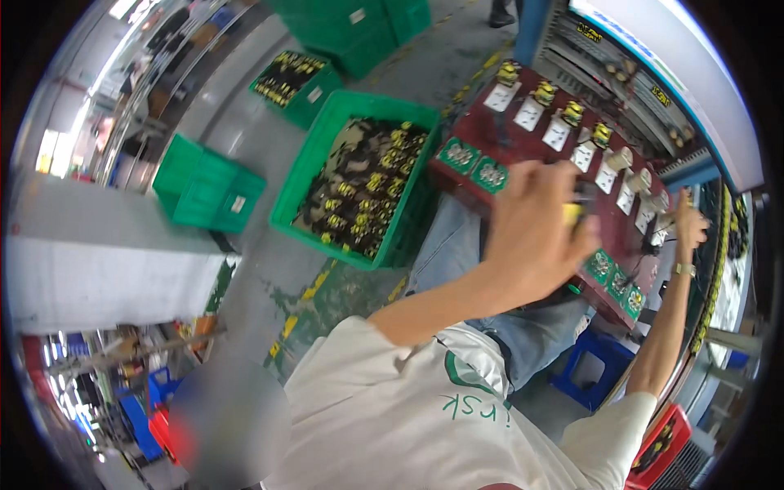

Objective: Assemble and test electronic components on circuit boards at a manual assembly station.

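Observation:
My left hand (535, 233), smeared by motion, is raised over the near edge of the dark red workbench (523, 139). Its fingers are closed on a black-and-yellow part (574, 212), which looks like a small wound coil. At the bench's far right, my right hand (691, 227) has its fingers bent together; what they hold is too small to make out. Beside it ends a row of white plates (605, 175). Yellow-wrapped coils (572, 113) stand at some plates, and pale cylindrical parts (621, 158) at others.
Green square trays (492, 174) of small metal parts line the bench's near edge. A large green crate (286, 196) full of black-and-yellow parts stands on the floor to the left, with further green crates (212, 184) around it. A blue stool (590, 367) is below the bench.

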Available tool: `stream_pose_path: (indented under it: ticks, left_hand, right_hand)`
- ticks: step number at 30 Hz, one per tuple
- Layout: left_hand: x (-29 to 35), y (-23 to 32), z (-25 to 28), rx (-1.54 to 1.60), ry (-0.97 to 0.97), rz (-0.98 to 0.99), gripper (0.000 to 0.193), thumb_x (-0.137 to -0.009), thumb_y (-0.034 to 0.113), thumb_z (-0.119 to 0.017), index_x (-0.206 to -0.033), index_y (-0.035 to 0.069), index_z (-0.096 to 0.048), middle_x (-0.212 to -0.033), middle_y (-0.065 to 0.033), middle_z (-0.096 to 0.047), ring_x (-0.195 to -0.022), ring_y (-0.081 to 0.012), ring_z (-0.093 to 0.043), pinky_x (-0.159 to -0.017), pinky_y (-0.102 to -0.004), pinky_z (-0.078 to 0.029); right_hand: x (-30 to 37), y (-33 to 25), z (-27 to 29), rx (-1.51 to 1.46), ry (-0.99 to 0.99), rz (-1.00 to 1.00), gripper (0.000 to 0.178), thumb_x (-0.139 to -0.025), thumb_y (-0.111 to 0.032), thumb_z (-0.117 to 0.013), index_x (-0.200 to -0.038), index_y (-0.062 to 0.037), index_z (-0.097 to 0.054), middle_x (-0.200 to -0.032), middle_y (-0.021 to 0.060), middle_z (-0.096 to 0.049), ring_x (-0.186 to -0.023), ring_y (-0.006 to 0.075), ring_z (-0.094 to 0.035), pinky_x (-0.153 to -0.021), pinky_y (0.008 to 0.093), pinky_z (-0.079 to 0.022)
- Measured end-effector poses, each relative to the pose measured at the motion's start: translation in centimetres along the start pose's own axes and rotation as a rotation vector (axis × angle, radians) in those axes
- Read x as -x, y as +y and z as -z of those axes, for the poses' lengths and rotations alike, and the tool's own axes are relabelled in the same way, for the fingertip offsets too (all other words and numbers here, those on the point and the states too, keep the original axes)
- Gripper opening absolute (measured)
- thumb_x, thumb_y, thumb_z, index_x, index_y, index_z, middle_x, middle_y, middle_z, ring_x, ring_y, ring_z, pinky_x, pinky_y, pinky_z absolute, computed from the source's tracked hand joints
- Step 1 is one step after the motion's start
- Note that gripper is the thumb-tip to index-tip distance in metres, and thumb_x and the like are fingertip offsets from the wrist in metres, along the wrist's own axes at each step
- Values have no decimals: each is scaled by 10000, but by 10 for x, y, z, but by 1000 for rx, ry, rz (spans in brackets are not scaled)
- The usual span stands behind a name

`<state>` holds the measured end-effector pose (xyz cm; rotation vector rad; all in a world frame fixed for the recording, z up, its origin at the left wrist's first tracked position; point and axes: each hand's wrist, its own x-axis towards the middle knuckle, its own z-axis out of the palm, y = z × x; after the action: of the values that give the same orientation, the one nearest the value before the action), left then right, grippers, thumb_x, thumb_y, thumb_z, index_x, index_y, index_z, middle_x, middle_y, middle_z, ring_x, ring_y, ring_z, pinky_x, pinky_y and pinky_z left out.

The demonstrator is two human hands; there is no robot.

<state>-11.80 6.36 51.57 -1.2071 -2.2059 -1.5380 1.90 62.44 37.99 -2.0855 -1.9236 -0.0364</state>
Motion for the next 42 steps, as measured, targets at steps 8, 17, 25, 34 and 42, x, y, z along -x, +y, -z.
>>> stream_pose_path:
  ticks: [8,17,25,34,42]
  left_hand:
    - [102,-127,188,-439,337,631,496,-1035,214,-661,-1468,11,-530,-1275,-202,-646,-1135,-367,-549,-1005,-484,-475]
    - [129,-170,259,-228,714,825,491,-1081,248,-628,-1479,-13,-509,-1207,-206,-626,-1006,-274,-555,-925,-420,-480]
    - [113,-267,245,-67,781,843,508,-1071,246,-629,-1455,-61,-502,-1143,-224,-648,-977,-279,-588,-896,-420,-501]
    - [13,-462,170,-174,693,956,595,-1069,372,-608,-1432,-77,-466,-1251,-300,-623,-1110,-462,-543,-935,-583,-496]
    - [-3,-639,116,-508,525,1333,470,-1067,424,-615,-1231,-2,-502,-1185,-235,-603,-1158,-429,-527,-854,-655,-506]
  right_hand:
    - [211,-85,229,-942,-314,682,544,-1112,-489,-568,-1179,21,-744,-1176,86,-719,-991,201,-659,-945,282,-506]
    - [416,-204,190,-1721,-1341,772,577,-1108,-411,-557,-1418,76,-528,-999,74,-594,-976,176,-560,-928,308,-436]
    - [534,-276,168,-1389,-1310,904,613,-1065,-385,-589,-1548,-12,-523,-991,46,-586,-894,152,-510,-845,270,-398]
    - [610,-412,26,-802,-265,1617,369,-969,-320,-805,-1110,19,-773,-1556,210,-475,-1235,404,-510,-1063,450,-444]
    - [740,-543,-160,-308,-492,1626,630,-982,-586,-697,-1096,25,-796,-1509,231,-473,-1172,474,-506,-971,558,-518]
